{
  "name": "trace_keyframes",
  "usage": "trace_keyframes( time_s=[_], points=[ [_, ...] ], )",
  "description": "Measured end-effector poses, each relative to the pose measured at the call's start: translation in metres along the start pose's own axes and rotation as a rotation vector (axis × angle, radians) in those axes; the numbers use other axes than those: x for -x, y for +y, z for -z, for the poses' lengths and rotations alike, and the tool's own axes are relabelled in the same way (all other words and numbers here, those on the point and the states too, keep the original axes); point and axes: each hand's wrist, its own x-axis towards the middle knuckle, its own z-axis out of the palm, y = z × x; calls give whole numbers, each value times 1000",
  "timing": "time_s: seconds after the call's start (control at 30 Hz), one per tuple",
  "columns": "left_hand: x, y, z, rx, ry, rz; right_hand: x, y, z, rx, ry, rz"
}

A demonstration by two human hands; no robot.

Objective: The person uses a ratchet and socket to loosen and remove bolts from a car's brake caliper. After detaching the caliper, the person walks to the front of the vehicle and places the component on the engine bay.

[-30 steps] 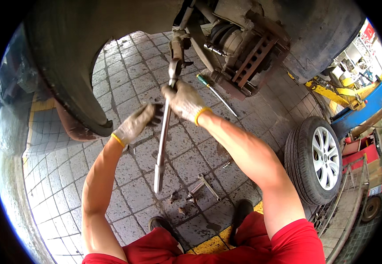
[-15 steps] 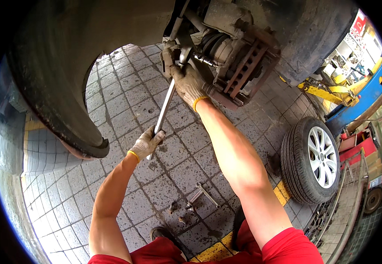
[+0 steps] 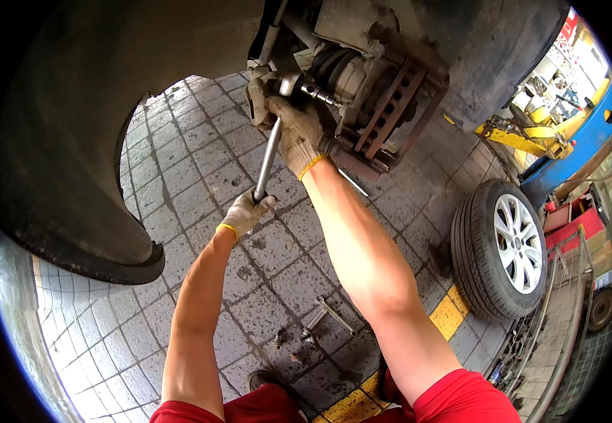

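My left hand [image 3: 246, 211], in a grey knit glove with a yellow cuff, was closed around the lower end of a long silver steel wrench handle [image 3: 268, 156]. My right hand [image 3: 297, 130], gloved the same, gripped the handle's upper end, fingers wrapped near its head, pressed against the rusty brown brake caliper [image 3: 383, 106] under the raised car. The handle ran steeply up from left hand to right. A loose wheel with a silver alloy rim [image 3: 503, 247] stood on the grey tiled floor [image 3: 193, 162], well apart.
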Motion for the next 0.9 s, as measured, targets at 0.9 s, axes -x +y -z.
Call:
trace_keyframes(
  time_s=[0.9],
  points=[
    [65, 13, 4, -92, 111, 137, -16, 5, -1, -271, -354, -107]
  ],
)
